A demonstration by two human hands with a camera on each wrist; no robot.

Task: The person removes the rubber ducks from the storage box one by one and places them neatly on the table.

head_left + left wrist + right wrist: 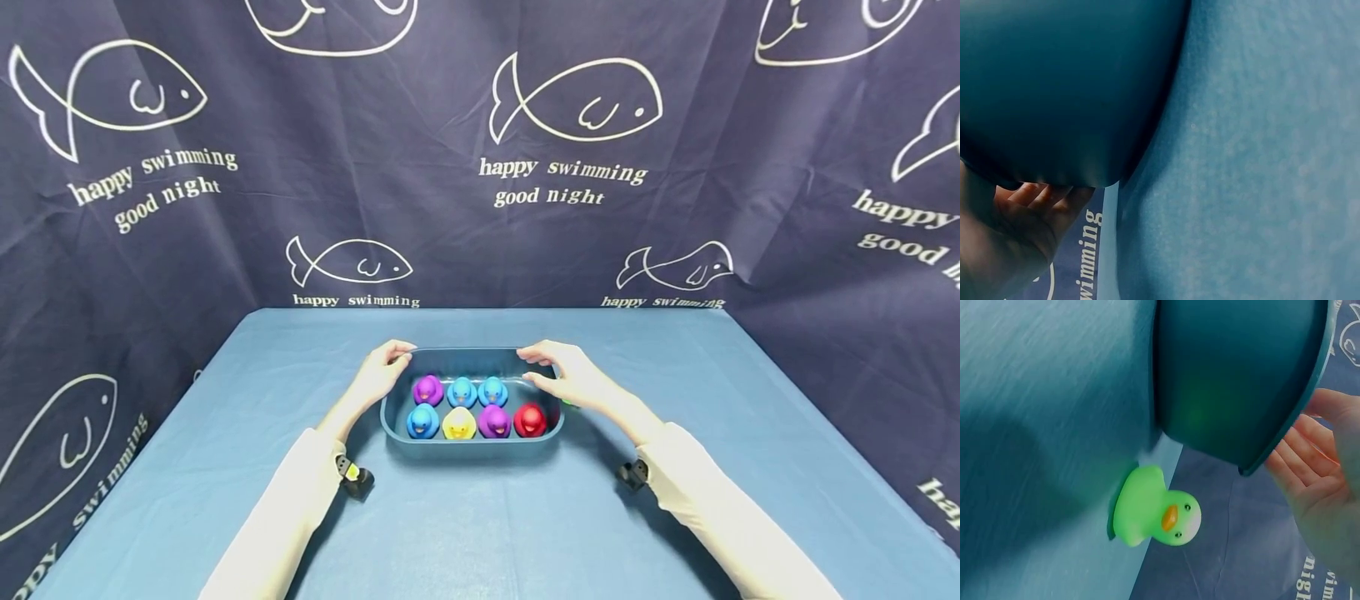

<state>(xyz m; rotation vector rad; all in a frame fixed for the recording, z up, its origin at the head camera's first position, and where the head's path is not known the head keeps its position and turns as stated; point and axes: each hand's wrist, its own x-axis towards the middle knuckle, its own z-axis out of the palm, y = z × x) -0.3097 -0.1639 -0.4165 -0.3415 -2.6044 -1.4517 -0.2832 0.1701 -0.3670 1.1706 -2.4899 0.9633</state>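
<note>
Steadying bin [472, 451], likely step in hand, on middle of surface [465, 542], seven ducks [458, 423] inside. Your left hand [377, 375] holds far-left rim corner; right hand [573, 375] has fingers wide at far-right corner, contact unclear. Green duck [1141, 509] crowds right end; next move likely calls for minding it. Room open nearer you; curtain [450, 208] hangs beyond far edge.

The left hand [377, 375] held a dark-blue oblong plastic tub [472, 452] of seven multicoloured toy ducks [459, 423]; the right hand [566, 375] overhung its far-right corner.
</note>
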